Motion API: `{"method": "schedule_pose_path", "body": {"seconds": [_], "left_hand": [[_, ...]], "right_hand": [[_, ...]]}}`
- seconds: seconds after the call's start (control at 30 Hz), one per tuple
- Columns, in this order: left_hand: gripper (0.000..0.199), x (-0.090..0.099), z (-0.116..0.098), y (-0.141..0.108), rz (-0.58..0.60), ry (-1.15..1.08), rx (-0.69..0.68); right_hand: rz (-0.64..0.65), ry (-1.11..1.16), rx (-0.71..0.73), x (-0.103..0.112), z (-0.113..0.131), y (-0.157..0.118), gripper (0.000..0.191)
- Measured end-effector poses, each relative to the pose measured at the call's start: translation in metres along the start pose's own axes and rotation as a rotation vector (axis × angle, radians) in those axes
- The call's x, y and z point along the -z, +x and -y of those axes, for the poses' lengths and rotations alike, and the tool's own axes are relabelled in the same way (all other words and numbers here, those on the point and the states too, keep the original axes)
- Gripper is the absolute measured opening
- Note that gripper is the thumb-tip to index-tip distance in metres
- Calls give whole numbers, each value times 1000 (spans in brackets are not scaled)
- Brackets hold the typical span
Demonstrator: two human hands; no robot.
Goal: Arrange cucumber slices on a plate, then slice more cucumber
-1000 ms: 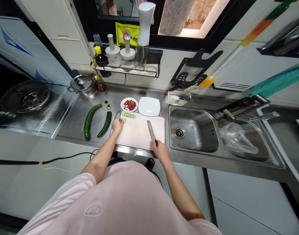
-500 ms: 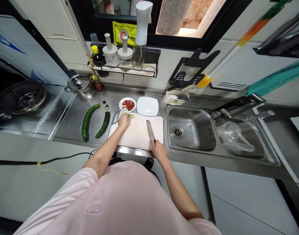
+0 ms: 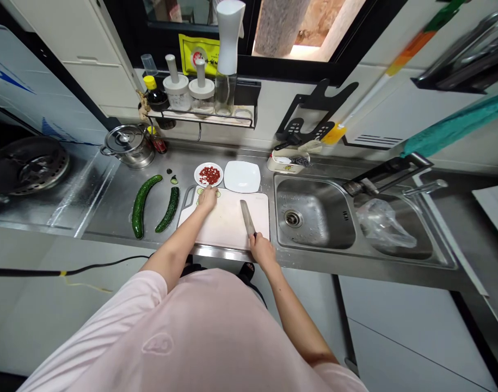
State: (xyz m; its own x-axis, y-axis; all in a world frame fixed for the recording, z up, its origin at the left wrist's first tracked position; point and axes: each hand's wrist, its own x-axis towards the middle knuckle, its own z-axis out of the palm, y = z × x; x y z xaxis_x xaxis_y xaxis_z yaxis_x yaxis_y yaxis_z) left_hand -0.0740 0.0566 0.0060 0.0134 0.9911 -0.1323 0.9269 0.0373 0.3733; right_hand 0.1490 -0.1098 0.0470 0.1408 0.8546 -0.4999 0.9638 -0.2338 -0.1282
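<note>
flanking the cutting board [image 3: 232, 226]: two cucumbers [image 3: 139, 207] left, two plates [image 3: 242, 176] behind.

A black-framed window [image 3: 297, 68] sits above the stainless steel counter [image 3: 104, 204]. White wall cabinets [image 3: 89, 54] occupy the upper left; white lower panels [image 3: 412, 326] run beneath the counter's front edge.

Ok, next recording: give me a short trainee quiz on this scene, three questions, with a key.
1. What lies on the small round plate? A) chopped red pieces B) cucumber slices C) a knife
2. True or false: the right hand is at the handle of the kitchen knife.
3. Fill in the gap: the left hand is on the cucumber slices at the ___ edge of the white cutting board.

Key: 1 A; 2 true; 3 far.
</note>
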Motion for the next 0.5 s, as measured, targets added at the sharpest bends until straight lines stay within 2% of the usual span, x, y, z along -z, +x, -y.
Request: {"method": "schedule_pose_path", "body": {"seconds": [0.27,0.37,0.5], "left_hand": [[17,9,-2,-5,-45,-77,4],[13,9,-1,-9,-62,-206,50],[14,2,8,-16,-17,-439,158]], "right_hand": [[1,4,8,0,-1,1,44],[-4,10,16,-3,-2,1,45],[-26,1,34,-5,-4,2,44]]}}
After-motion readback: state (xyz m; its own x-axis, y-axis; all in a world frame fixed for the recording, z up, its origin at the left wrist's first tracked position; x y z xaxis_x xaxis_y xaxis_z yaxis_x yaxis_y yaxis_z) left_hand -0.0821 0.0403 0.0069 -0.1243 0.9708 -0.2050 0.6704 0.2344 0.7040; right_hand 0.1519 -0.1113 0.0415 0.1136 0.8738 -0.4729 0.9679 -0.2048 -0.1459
